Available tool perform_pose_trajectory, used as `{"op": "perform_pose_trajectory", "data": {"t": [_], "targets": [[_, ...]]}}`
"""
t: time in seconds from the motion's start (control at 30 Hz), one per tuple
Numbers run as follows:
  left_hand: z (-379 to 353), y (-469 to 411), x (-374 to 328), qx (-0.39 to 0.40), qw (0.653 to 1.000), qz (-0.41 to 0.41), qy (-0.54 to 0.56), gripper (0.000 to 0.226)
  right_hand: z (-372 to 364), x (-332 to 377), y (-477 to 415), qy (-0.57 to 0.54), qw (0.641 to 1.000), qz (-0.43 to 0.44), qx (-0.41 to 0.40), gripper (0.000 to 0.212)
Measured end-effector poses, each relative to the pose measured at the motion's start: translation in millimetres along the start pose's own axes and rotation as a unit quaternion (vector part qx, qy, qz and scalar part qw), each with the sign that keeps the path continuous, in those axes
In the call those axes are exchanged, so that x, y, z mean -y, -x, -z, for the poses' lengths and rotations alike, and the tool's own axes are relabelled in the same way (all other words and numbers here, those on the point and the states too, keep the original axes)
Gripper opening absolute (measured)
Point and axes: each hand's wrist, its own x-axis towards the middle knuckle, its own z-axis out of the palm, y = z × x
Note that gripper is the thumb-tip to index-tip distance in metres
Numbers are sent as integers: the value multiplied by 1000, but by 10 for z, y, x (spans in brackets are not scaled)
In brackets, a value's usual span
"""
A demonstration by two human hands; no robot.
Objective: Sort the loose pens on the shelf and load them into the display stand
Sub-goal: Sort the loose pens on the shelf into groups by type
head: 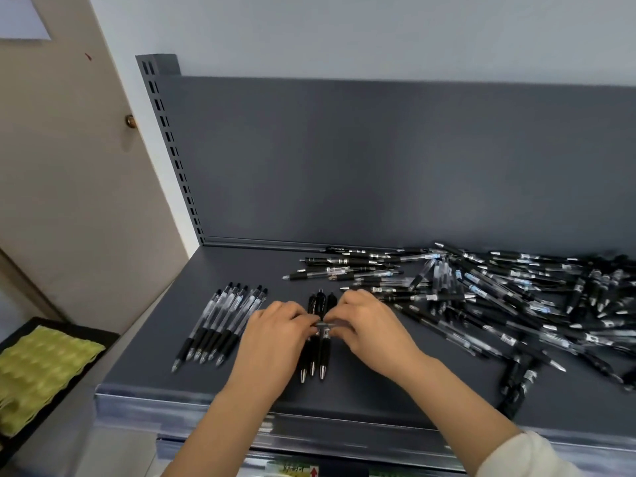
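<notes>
A small group of three black pens (318, 352) lies side by side at the front middle of the grey shelf (241, 266), tips toward me. My left hand (278, 333) and my right hand (364, 325) meet over the group's middle, fingertips curled onto the pens from either side. To the left lies a tidy row of several clear-barrelled pens with black grips (220, 325). A large loose pile of mixed pens (499, 297) covers the right half of the shelf. No display stand is in view.
The shelf's grey back panel (378, 160) rises behind. A slotted upright (168, 139) stands at the back left. A dark tray with a green textured sheet (38, 370) sits lower left. A beige door (69, 166) is on the left.
</notes>
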Motion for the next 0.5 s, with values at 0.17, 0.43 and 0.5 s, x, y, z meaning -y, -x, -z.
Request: {"op": "perform_pose_trajectory", "data": {"t": [0.17,0.43,0.5], "targets": [[113,53,200,-30,993,107,25,14,75,-208,-92,18,997,-73,0,46],[161,206,382,-18,974,223,-28,1,108,-635,-256,160,974,-155,37,24],[156,236,398,-5,972,230,-38,1,78,-651,-284,166,973,-154,36,23]]}}
